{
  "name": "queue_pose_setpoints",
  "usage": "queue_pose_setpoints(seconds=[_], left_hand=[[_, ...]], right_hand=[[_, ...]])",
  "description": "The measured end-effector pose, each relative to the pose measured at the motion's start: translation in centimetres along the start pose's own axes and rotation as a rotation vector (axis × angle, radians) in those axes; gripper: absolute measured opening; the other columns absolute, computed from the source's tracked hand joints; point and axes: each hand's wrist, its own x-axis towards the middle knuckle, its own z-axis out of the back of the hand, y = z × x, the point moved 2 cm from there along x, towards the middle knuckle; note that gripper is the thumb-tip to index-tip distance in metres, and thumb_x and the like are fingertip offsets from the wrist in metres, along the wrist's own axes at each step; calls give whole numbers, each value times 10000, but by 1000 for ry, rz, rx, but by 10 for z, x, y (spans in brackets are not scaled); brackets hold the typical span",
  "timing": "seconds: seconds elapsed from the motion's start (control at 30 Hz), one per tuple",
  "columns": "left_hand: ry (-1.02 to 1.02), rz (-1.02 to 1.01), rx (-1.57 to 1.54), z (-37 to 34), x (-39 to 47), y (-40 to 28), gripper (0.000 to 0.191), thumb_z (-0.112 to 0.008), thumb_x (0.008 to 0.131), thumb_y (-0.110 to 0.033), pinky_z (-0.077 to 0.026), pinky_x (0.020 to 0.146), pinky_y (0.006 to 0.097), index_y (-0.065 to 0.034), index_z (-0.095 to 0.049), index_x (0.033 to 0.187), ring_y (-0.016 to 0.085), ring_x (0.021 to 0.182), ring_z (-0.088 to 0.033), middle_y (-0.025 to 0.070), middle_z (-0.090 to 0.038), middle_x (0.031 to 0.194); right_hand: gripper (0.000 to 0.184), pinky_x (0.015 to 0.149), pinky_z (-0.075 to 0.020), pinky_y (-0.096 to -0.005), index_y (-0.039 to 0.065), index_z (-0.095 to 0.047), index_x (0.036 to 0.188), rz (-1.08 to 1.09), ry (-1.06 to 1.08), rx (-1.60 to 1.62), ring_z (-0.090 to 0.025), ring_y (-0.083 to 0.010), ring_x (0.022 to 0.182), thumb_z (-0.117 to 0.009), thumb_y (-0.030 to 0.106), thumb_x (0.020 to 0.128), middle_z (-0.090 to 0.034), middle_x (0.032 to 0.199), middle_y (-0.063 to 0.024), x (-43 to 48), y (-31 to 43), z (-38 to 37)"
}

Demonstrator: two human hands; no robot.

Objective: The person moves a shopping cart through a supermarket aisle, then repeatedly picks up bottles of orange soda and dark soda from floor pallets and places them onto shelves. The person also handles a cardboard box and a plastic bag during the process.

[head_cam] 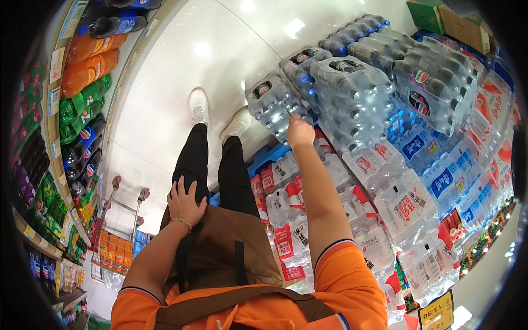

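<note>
My right hand is closed around a thin, dark, pointed tool, perhaps a blade; its kind is too small to tell. The tool's tip lies over a shrink-wrapped pack of bottles at the near corner of the stacked packs. Just beyond it stand another wrapped pack with blue caps and a taller wrapped stack of dark bottles. My left hand rests with fingers spread on my thigh, at the edge of a brown apron, and holds nothing.
Wrapped water packs are piled on the right, beside a blue pallet. Shelves of soda bottles line the left. A wire cart with orange packs stands at the lower left. Cardboard boxes sit at the upper right.
</note>
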Motion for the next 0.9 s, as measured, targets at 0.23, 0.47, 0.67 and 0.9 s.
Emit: queue_pose_setpoints(seconds=[0.23, 0.47, 0.67, 0.9], left_hand=[[13, 21, 9, -6, -2, 0, 607, -687, 835, -426, -351, 1071, 588, -164, -569, 1370, 431, 1390, -363, 190, -386, 1538], [7, 13, 21, -10, -2, -1, 603, -679, 838, -429, -350, 1068, 591, -162, -573, 1368, 434, 1382, -371, 189, -391, 1535], [1, 12, 34, -9, -1, -2, 602, -682, 832, -428, -354, 1066, 586, -162, -579, 1362, 432, 1374, -379, 187, -398, 1529], [-32, -12, 78, -10, 0, -3, 594, -694, 822, -425, -366, 1052, 576, -162, -590, 1345, 423, 1363, -390, 184, -406, 1522]], right_hand=[[173, 756, -600, -442, 44, -617, 1047, 62, 34, -134, -741, -351, 882, -538, 124, 916, -741, 987, -172, 17, 11, -2], [168, 753, -597, -453, 49, -610, 1041, 97, 15, -149, -740, -364, 875, -550, 119, 900, -740, 979, -183, 12, 7, -11], [179, 732, -597, -453, 62, -598, 1067, 89, 46, -201, -741, -361, 851, -542, 119, 907, -737, 962, -176, -5, -31, -26], [212, 747, -587, -463, 68, -578, 1106, 42, 79, -214, -731, -358, 892, -524, 139, 913, -725, 1015, -155, -30, -86, -58]])
